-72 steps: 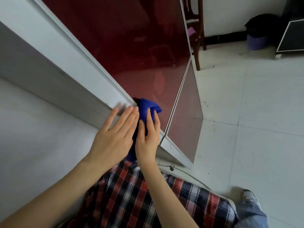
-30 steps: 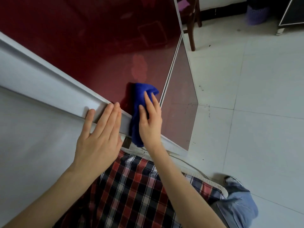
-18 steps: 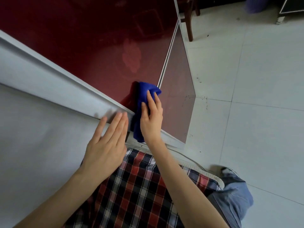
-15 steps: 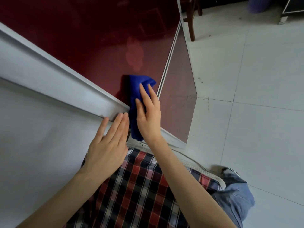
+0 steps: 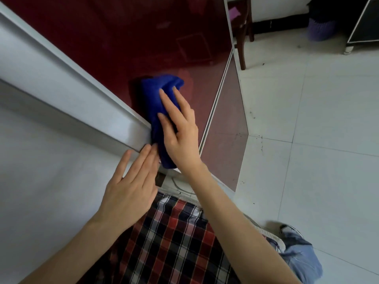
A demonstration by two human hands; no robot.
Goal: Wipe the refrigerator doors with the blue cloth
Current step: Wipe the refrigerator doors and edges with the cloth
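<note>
The glossy dark red refrigerator door (image 5: pixel 127 42) fills the upper left, with a lower door panel (image 5: pixel 227 128) below a thin white seam. A bunched blue cloth (image 5: pixel 155 99) lies against the red door near its left edge. My right hand (image 5: pixel 180 130) presses the cloth flat onto the door with straight fingers. My left hand (image 5: pixel 131 185) rests with straight fingers on the grey side of the refrigerator (image 5: pixel 41 160), its fingertips at the door's edge beside the cloth.
A white tiled floor (image 5: pixel 307 140) spreads to the right. A wooden chair leg (image 5: pixel 243 48) stands past the refrigerator, with a purple bin (image 5: pixel 322 29) and a dark cabinet (image 5: pixel 365 23) at the far right. My plaid shirt and jeans show below.
My right hand has slid the cloth up the red door. My left hand has slid along the side panel towards the cloth. The camera has tilted up.
</note>
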